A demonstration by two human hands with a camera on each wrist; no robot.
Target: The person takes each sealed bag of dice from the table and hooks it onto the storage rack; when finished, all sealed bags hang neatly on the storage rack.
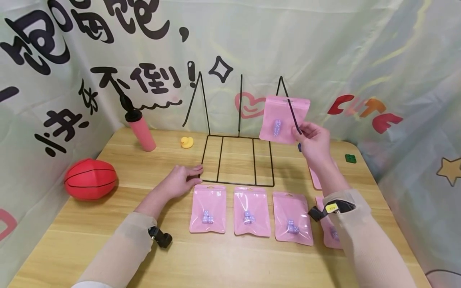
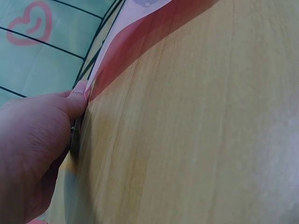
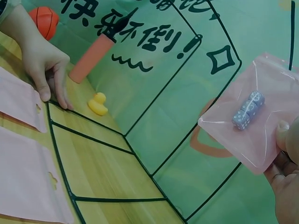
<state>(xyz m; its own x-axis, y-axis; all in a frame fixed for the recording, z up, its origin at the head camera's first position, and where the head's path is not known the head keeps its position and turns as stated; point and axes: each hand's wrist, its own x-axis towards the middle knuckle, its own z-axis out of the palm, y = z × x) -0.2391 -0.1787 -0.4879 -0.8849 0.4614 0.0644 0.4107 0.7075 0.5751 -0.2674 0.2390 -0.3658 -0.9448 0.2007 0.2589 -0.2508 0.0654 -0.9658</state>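
My right hand (image 1: 315,142) pinches the lower right edge of a pink zip bag (image 1: 270,114) with spotted lilac dice (image 3: 248,110) inside. The bag is raised at the right prong of a black wire rack (image 1: 237,183). From near the bag's hang hole, that prong runs down across its front, its tip by my thumb. Down at the front left corner of the rack's base, my left hand (image 1: 180,181) grips the wire between thumb and fingers. Close to it lies a pink bag (image 1: 209,200) of dice, whose edge overlaps the thumb in the left wrist view.
In front of the rack lie more pink bags (image 1: 252,226), and others lie partly under my right forearm. A yellow duck (image 1: 186,142), a pink pump (image 1: 142,132) and a red ball (image 1: 90,180) are on the left. Far right sits a green piece (image 1: 350,159).
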